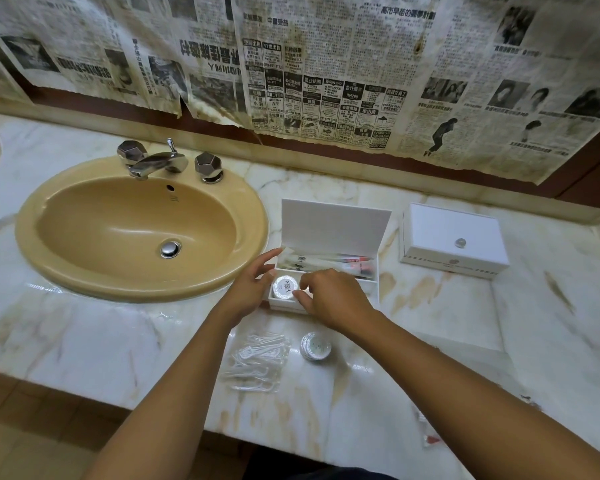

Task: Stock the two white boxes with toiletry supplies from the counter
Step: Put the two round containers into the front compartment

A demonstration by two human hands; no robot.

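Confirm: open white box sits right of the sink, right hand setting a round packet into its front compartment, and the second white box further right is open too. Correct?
Not quite. The second white box is closed, its lid down with a small knob on top, as the head view shows. The rest holds: the open white box sits right of the sink, and the right hand is setting a round packet into its front compartment.

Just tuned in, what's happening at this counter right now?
A person is stocking the open white box beside the sink. The right hand pinches a round silver-lidded container in the box's front compartment, while the left hand rests on the box's left edge. Sachets already fill the rear compartment. The second white box is closed; floss picks and another round container wait on the counter.
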